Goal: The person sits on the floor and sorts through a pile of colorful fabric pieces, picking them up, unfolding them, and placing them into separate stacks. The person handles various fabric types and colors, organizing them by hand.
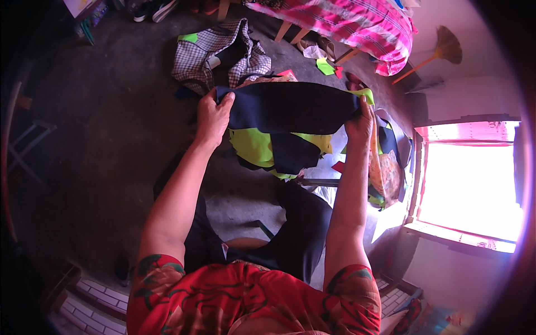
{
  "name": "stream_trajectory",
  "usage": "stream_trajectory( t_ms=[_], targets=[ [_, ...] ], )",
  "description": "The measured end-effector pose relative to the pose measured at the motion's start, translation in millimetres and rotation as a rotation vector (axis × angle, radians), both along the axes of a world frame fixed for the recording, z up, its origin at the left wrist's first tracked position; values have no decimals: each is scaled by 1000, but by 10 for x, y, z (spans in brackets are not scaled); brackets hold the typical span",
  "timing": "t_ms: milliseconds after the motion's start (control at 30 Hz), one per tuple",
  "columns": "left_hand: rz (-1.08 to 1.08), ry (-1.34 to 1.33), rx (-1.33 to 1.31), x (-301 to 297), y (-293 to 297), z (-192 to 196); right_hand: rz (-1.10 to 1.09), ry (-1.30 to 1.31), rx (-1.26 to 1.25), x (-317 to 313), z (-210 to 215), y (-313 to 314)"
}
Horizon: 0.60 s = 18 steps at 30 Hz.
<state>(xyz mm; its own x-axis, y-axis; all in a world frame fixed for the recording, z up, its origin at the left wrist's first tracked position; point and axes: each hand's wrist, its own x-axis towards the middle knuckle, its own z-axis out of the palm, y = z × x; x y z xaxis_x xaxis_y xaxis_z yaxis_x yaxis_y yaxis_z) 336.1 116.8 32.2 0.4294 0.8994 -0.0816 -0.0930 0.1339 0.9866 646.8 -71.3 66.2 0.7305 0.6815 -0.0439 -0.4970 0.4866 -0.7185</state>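
Note:
Both my arms reach forward, holding a dark navy piece of cloth (290, 106) stretched wide between them. My left hand (213, 118) pinches its left end, thumb on top. At the other end my right hand (360, 120) grips the cloth's edge, where a bit of lime-green fabric (365, 96) shows by the fingers. Beneath the stretched cloth lie lime-green pieces (251, 146) and another dark piece (293, 153). A black-and-white checked cloth item (190, 61) rests on the floor just beyond my left hand.
A pile of mixed fabric (388, 162) stands right of my right forearm, near a bright window (469, 184). Ahead is a bed or table with a pink plaid cover (346, 28), with shoes below it. A broom (446, 47) leans on the wall. A metal frame (28, 145) is at left.

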Motion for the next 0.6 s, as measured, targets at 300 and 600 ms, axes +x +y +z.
stream_trajectory(
  t_ms=[300, 600],
  targets=[
    [59, 571, 479, -50, -60, -129, -245, -395, -722, 268, -1145, -201],
    [-150, 489, 655, 9, -227, -108, -324, -273, -673, -107, -1010, 70]
  ],
)
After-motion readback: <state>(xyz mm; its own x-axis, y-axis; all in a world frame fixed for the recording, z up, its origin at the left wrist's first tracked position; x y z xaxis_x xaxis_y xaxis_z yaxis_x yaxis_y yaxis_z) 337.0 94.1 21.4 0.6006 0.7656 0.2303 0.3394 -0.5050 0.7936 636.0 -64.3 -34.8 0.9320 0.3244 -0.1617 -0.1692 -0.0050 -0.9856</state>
